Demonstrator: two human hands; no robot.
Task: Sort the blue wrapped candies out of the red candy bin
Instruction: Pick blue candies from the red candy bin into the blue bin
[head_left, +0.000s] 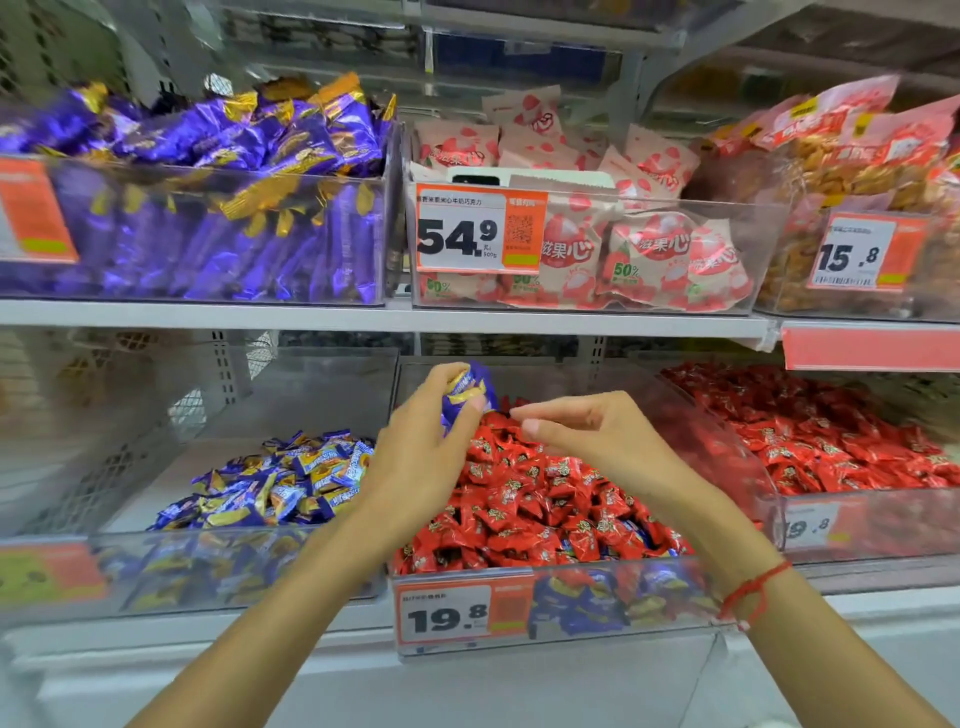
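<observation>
Clear acrylic red candy bin (748, 452) fills lower centre of frame, heaped red (blue ones show low behind its front wall). Blue candy bin (130, 571) sits lower left. Left hand (421, 457) grips several blue wrapped candies (467, 387) above the heap. Right hand (587, 431) hovers beside, fingers loosely curled, empty. Step: collecting. Next, likely: carry handful left, drop it.

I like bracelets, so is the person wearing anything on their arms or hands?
Yes. A thin red string bracelet is tied round the right wrist. Both forearms are bare, with no sleeves showing. The left hand and right hand wear no gloves, and no rings show.
</observation>
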